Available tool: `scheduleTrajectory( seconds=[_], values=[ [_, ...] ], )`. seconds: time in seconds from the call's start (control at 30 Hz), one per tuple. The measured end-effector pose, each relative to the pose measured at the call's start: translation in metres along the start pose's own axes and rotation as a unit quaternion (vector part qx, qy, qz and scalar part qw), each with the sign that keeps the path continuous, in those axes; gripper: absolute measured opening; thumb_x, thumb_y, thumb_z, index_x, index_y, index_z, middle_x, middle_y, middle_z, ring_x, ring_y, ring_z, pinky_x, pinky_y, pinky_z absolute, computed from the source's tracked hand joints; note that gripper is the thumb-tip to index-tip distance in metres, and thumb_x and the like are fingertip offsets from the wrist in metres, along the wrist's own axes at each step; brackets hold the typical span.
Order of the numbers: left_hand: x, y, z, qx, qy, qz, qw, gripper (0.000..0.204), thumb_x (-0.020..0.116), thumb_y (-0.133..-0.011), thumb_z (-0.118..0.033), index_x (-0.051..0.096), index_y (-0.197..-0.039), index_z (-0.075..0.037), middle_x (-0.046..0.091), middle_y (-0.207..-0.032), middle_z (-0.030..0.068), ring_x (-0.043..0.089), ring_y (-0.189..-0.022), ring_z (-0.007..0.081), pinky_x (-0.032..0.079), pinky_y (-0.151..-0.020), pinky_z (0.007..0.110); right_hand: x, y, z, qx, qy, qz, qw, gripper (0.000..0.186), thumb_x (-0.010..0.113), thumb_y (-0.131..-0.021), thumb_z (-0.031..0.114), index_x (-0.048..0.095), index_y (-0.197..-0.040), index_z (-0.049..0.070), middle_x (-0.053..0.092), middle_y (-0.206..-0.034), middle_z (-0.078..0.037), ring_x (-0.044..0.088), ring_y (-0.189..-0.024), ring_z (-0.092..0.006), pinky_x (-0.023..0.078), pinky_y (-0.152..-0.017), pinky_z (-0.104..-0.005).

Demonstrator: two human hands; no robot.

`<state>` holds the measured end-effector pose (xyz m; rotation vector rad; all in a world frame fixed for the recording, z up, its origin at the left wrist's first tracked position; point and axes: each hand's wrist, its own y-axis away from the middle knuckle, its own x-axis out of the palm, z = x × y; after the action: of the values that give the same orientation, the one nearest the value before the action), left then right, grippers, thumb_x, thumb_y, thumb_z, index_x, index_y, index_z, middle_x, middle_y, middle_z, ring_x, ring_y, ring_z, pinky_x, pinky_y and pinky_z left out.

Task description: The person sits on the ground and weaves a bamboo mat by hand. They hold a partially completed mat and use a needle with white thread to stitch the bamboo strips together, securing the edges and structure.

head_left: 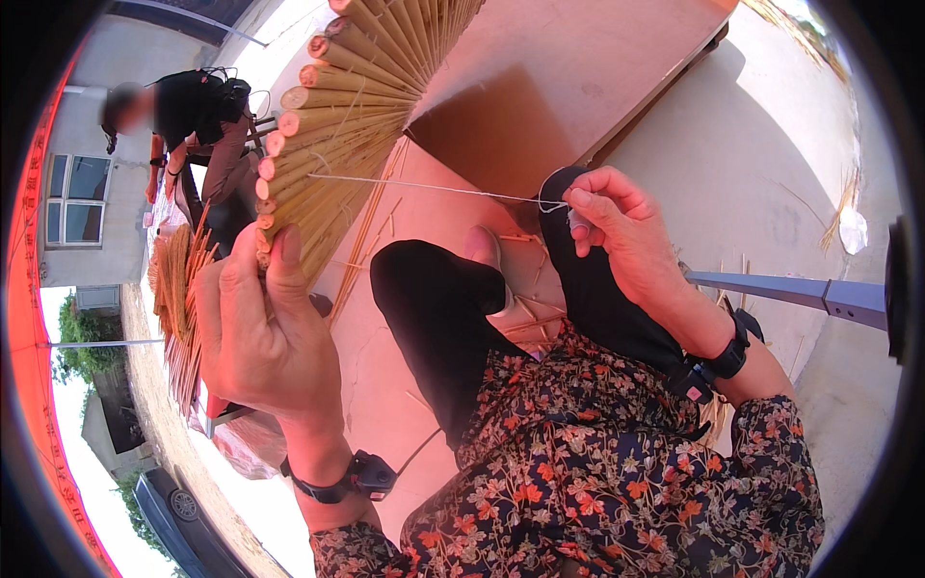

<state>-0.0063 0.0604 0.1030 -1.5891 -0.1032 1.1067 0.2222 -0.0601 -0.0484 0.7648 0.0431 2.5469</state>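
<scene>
My left hand [267, 323] pinches the lowest rod ends of a curved fan of pale bamboo ribs [356, 101], which rises to the top of the view with round cut ends along its outer edge. A thin white thread [424, 189] stretches from among the ribs to my right hand [621, 231], whose curled fingers grip it, with a small loop beside the fingertips. Something pale is around one of those fingers, too small to make out. My bent knees in dark trousers lie below and behind the thread.
A brown board or box [506, 130] lies beyond my knees. Loose sticks [371, 231] litter the floor. Bundled sticks [178, 289] stand at left, near a bent-over person in black [193, 116]. A metal bar [780, 289] crosses at right. A dark car [183, 511] shows bottom left.
</scene>
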Motion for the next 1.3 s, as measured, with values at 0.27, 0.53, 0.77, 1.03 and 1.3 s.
scheduleTrajectory(
  seconds=[0.27,0.53,0.77,1.03,1.3],
  values=[
    [-0.04,-0.013,0.04,-0.201,0.047,0.006,0.978,0.023,0.07,-0.096,-0.017,0.071,-0.091,0.006,0.062,-0.074,0.0013,0.05,-0.067,0.0073,0.043,-0.061,0.024,0.091,0.002,0.052,-0.223,0.116,0.19,0.949,0.01,0.072,-0.089,0.008,0.067,-0.085,0.0,0.057,-0.074,0.005,0.047,-0.065,-0.0008,0.036,-0.056,-0.0196],
    [-0.056,0.007,0.032,-0.257,0.052,0.023,0.965,0.024,0.072,-0.095,-0.016,0.068,-0.087,0.006,0.057,-0.071,0.0004,0.046,-0.065,0.0082,0.039,-0.06,0.024,0.14,-0.003,0.045,-0.194,0.124,0.29,0.929,0.007,0.071,-0.092,0.006,0.067,-0.088,0.001,0.061,-0.077,0.002,0.051,-0.057,-0.0021,0.038,-0.049,-0.0197],
    [-0.062,0.007,0.02,-0.202,0.021,0.046,0.978,0.017,0.071,-0.094,-0.015,0.071,-0.09,0.002,0.055,-0.07,0.0009,0.046,-0.063,0.0104,0.038,-0.059,0.025,0.168,-0.008,0.042,-0.247,0.095,0.292,0.919,0.006,0.066,-0.094,0.006,0.066,-0.091,0.001,0.06,-0.08,0.001,0.052,-0.062,-0.0034,0.04,-0.053,-0.0199],
    [-0.058,-0.001,0.011,-0.178,0.025,0.046,0.983,0.016,0.072,-0.094,-0.015,0.072,-0.093,0.001,0.055,-0.07,-0.0001,0.044,-0.062,0.008,0.034,-0.056,0.024,0.177,-0.019,0.04,-0.287,0.115,0.247,0.918,0.012,0.069,-0.088,0.012,0.065,-0.086,0.0,0.057,-0.064,-0.01,0.054,-0.056,-0.0197,0.043,-0.055,-0.0336],
    [-0.052,-0.006,0.004,-0.164,0.023,0.051,0.985,0.016,0.075,-0.09,-0.014,0.071,-0.091,0.001,0.055,-0.069,-0.0005,0.045,-0.059,0.0076,0.034,-0.053,0.023,0.167,-0.013,0.043,-0.32,0.113,0.251,0.907,0.006,0.067,-0.092,0.005,0.067,-0.093,-0.001,0.059,-0.075,0.001,0.048,-0.066,-0.0029,0.039,-0.057,-0.0217]
  ],
)
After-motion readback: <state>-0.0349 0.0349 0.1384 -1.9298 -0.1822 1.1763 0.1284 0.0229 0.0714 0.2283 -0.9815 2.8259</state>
